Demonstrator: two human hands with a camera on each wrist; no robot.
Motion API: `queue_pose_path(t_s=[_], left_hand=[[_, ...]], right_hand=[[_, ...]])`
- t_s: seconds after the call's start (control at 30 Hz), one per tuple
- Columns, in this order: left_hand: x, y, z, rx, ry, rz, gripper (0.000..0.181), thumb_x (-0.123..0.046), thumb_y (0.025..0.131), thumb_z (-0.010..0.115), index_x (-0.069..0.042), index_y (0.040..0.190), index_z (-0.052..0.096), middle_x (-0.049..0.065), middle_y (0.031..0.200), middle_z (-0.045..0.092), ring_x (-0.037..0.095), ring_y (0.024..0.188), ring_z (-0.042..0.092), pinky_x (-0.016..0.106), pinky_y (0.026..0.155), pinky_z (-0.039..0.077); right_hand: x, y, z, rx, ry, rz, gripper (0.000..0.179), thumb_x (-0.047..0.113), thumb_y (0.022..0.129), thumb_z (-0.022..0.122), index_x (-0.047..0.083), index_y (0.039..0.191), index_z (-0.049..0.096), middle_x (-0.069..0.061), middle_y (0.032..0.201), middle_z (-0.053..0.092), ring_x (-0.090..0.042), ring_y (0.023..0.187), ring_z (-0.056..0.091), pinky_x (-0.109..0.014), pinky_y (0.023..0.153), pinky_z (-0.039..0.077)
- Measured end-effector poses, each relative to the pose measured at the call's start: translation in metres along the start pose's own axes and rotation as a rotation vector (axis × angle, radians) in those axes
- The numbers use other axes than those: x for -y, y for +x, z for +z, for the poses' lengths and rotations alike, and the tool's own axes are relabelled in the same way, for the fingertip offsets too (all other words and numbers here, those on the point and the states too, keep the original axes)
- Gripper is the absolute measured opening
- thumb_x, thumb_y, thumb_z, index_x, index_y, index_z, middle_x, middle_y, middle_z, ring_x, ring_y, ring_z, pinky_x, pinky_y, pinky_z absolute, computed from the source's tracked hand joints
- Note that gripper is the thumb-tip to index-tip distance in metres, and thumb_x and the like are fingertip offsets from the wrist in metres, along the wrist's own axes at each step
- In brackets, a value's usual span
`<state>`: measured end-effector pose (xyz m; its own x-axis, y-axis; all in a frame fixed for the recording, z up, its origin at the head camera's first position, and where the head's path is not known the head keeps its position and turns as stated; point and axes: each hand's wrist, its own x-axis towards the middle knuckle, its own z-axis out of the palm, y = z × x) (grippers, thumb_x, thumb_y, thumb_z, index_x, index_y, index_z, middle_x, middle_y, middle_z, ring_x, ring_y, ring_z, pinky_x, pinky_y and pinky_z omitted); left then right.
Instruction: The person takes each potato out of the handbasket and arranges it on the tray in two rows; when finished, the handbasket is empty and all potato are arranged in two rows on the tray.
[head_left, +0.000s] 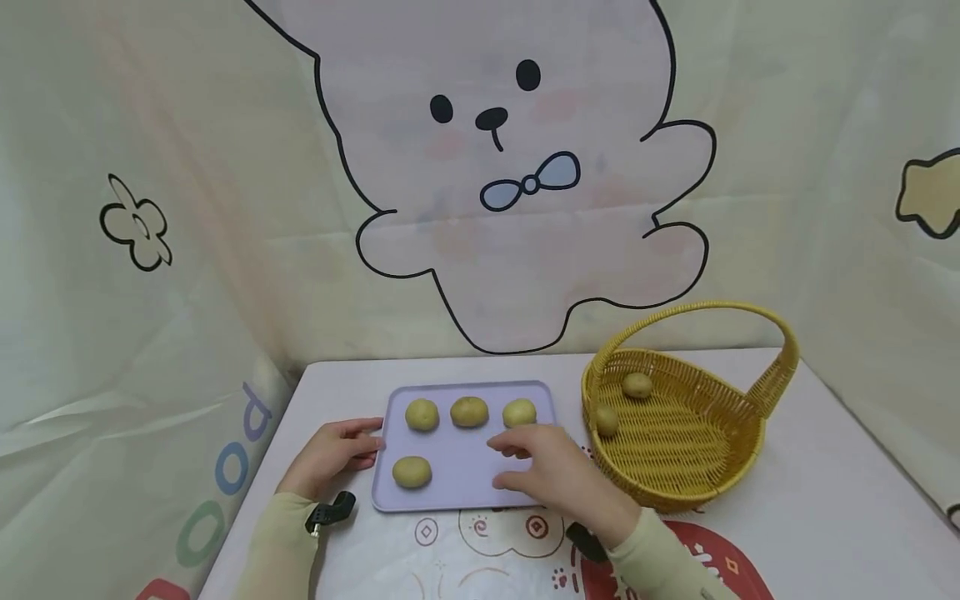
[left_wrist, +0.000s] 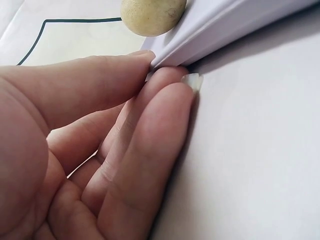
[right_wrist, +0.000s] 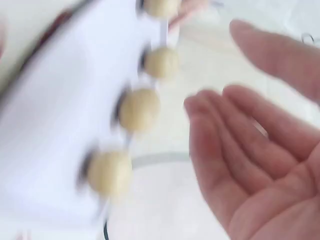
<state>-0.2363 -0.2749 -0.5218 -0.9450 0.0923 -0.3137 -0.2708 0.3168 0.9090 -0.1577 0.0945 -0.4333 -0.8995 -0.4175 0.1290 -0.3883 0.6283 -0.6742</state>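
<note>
Four potatoes (head_left: 412, 472) lie on the purple tray (head_left: 457, 454): three in the far row, one at the near left. Two smaller-looking potatoes (head_left: 637, 385) sit inside the yellow basket (head_left: 663, 493), against its left and far sides.

The left hand (head_left: 330, 454) pinches the tray's left rim between thumb and fingers. The right hand (head_left: 558, 475) is empty, thumb and fingers well parted, above the tray's right part.

The step in hand is judged to be moving potatoes between basket and tray, with the left hand steadying the tray; which way they go cannot be settled. Either way, the next move calls for a clean grasp on one potato and a firm hold on the rim.

Open room: the tray's near middle is bare; its near right corner is hidden by the right hand. The basket stands just beside the tray's right edge. Its handle (head_left: 697, 305) arches overhead and could catch the wrist; the near side looks the freer way in. The table (head_left: 832, 492) has space right of the basket.
</note>
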Motion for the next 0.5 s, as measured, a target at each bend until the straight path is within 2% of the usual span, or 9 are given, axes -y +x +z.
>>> queue_pose_path(t_s=[0.1,0.17,0.27,0.37,0.5], left_hand=[[0.0,0.0,0.0,0.015,0.0,0.006,0.056,-0.015,0.098,0.079,0.0,0.15,0.062,0.003,0.093,0.071,0.009,0.081,0.07,0.02,0.074,0.063],[0.0,0.0,0.001,0.018,0.0,0.008,0.057,-0.015,0.098,0.079,0.001,0.15,0.061,0.003,0.093,0.071,0.009,0.081,0.07,0.02,0.074,0.063],[0.001,-0.001,0.001,0.019,-0.002,0.009,0.058,-0.014,0.099,0.078,0.002,0.151,0.059,0.003,0.095,0.071,0.009,0.081,0.07,0.02,0.074,0.063],[0.001,-0.001,0.002,0.01,-0.008,0.001,0.059,-0.014,0.098,0.078,0.002,0.151,0.059,0.002,0.095,0.071,0.008,0.08,0.07,0.021,0.074,0.063],[0.0,-0.001,0.003,0.0,-0.006,-0.006,0.058,-0.013,0.098,0.079,0.002,0.151,0.06,0.002,0.094,0.071,0.008,0.079,0.07,0.02,0.073,0.063]], right_hand=[[-0.011,-0.025,-0.033,-0.033,-0.041,-0.013,0.039,0.021,0.085,0.093,0.012,0.121,0.081,-0.001,0.112,0.082,-0.019,0.098,0.076,-0.034,0.086,0.064],[-0.019,-0.04,-0.053,-0.042,-0.068,0.024,0.039,0.023,0.085,0.094,0.015,0.12,0.082,0.003,0.11,0.081,-0.015,0.097,0.075,-0.032,0.085,0.064],[-0.031,-0.055,-0.078,-0.047,-0.11,0.102,0.037,0.026,0.085,0.093,0.017,0.12,0.082,0.006,0.11,0.081,-0.014,0.099,0.075,-0.037,0.087,0.065],[-0.045,-0.06,-0.101,-0.063,-0.16,0.155,0.037,0.029,0.087,0.092,0.016,0.121,0.082,0.004,0.112,0.081,-0.019,0.103,0.076,-0.043,0.091,0.065],[-0.066,-0.053,-0.131,-0.085,-0.192,0.203,0.042,0.036,0.09,0.09,0.014,0.124,0.081,-0.003,0.118,0.081,-0.025,0.109,0.075,-0.05,0.095,0.064]])
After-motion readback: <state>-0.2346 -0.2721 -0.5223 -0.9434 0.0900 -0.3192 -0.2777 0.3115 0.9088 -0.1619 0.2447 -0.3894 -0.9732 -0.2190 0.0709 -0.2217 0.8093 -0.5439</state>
